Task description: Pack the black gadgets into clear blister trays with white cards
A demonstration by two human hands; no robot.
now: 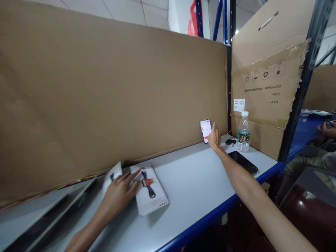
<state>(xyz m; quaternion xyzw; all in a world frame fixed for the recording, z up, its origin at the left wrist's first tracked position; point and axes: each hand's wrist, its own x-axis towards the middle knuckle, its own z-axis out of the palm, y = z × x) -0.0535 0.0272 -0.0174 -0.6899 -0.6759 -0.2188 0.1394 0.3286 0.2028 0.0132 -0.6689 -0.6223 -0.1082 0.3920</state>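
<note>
My left hand (121, 190) has its fingers spread, with the fingertips over the left edge of a white printed box (154, 189). The box lies on the grey-white tabletop and shows a picture of a black-handled tool. Just left of it, partly behind my hand, is another white printed piece (117, 170), tilted up. My right hand (214, 138) reaches to the lit phone (207, 130) leaning against the cardboard. Its fingertips are at the phone's lower right edge, with one finger stretched upward. Contact there is too small to make out.
At right stand a water bottle (244, 134), keys (231, 141) and a dark phone (243, 162). Cardboard panels (118, 87) wall the back and right side. A dark flat panel (63, 210) tilts at left. Another person's hand (328, 129) shows at far right.
</note>
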